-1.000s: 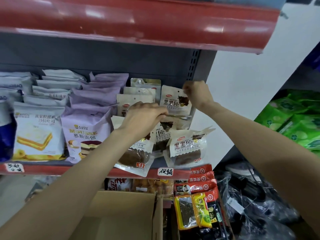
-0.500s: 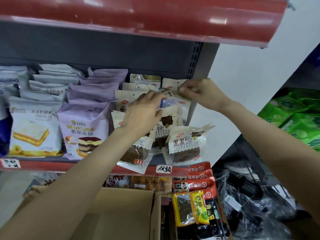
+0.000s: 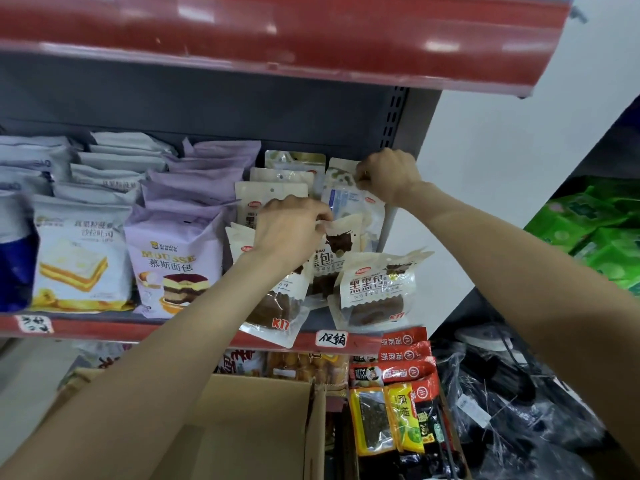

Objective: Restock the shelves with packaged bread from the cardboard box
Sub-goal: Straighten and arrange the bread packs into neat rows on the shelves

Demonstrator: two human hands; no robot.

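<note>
Cream bread packs (image 3: 327, 209) stand tall at the shelf's (image 3: 173, 329) right end. Our right hand (image 3: 388, 174) pinches the back pack's top — nearer the wall; our left hand (image 3: 289, 230) pinches a front one.

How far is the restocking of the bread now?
Done: cream bread packs fill the shelf's right end. In hand: the left hand pinches a pack's top and the right hand steadies a back one. Left: unclear; the cardboard box shows no bread from here.
</note>
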